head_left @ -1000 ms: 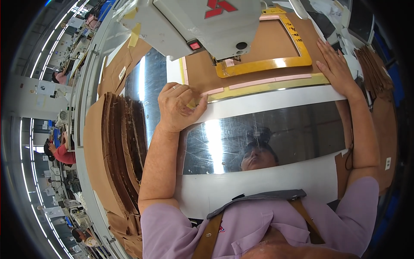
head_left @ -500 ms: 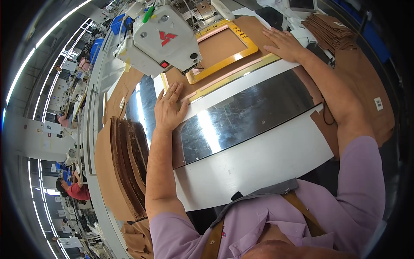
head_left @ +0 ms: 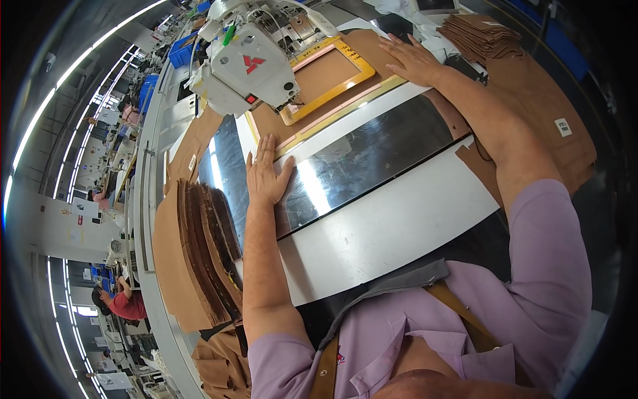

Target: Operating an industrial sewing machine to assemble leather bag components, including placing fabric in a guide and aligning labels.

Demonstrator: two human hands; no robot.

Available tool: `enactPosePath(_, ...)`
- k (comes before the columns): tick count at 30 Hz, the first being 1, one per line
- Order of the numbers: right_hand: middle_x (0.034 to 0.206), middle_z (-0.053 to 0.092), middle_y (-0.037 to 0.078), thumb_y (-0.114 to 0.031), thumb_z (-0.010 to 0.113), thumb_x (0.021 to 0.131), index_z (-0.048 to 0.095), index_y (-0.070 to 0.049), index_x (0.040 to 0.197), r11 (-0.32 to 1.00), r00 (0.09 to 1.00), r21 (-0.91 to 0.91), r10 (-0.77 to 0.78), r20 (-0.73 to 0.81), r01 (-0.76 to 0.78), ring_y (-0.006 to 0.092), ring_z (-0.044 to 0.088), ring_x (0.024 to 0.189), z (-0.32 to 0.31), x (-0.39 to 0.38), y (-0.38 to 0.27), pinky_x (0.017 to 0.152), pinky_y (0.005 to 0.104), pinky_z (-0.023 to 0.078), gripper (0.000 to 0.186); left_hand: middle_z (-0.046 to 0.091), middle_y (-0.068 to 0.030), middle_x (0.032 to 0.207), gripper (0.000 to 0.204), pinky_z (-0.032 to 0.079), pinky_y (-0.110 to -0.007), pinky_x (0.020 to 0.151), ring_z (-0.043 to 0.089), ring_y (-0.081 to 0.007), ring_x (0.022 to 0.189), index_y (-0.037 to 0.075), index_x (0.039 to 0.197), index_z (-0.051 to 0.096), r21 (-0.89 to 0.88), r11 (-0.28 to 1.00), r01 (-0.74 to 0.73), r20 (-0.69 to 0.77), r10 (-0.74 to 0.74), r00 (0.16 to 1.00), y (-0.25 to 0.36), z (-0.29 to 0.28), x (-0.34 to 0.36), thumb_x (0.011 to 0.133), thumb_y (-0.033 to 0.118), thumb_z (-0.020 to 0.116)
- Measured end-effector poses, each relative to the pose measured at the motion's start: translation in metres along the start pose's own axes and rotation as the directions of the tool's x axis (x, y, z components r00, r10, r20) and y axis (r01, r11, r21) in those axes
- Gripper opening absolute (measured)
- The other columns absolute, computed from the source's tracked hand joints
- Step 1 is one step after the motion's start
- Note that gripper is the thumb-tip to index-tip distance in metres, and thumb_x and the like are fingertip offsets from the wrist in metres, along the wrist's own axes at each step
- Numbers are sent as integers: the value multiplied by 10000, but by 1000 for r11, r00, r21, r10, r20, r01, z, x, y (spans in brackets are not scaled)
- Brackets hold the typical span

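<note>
My left hand [head_left: 268, 174] lies palm down with fingers outstretched, its fingertips at the near left corner of a brown panel [head_left: 268, 118] under the sewing machine. My right hand [head_left: 415, 63] rests flat, fingers apart, at the panel's right end. Neither hand holds anything. A yellow-edged strip [head_left: 342, 115] runs along the panel's near side. On the panel sits a yellow rectangular frame [head_left: 330, 106] with handwriting on it. The white sewing machine head [head_left: 246, 66] stands over the frame's left side, its needle area close to the frame.
A shiny metal plate [head_left: 372, 153] and a white sheet [head_left: 392, 219] lie nearer me. Stacked brown pieces [head_left: 193, 259] stand at left, with folded ones [head_left: 222, 362] below. More brown pieces [head_left: 482, 36] are piled at far right, beside a large tagged piece [head_left: 538, 113]. Another person [head_left: 126, 302] sits far left.
The whole view has shifted slightly. My left hand has slid a little toward me and right against the panel. My right hand keeps about the same place beside the frame.
</note>
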State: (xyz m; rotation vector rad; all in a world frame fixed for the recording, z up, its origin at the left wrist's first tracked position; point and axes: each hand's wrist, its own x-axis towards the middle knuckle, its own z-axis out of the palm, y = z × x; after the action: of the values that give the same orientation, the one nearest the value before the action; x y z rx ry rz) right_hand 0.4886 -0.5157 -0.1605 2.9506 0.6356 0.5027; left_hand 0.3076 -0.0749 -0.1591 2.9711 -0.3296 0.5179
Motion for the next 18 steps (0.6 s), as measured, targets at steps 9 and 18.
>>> enactPosePath(9,1678,304,59,-589,323,1062,358,-91,1589,962,985,244,83,149,-118,201,232,1561,-16,-46,-21,1271,517,170,726,549,-142,1508,649,344,-482,1189,467,-268,1442,61,1450,569,-117,991,69,6,-68,998,0,-2,2,936,456,590)
enactPosePath(18,1673,312,82,-591,351,1040,407,-64,1563,968,985,211,105,139,-133,209,262,1550,-16,-54,-24,1271,453,200,744,588,-145,1466,605,312,-485,1206,483,-271,1432,44,1407,610,-96,994,46,-33,-50,998,2,1,0,929,416,615)
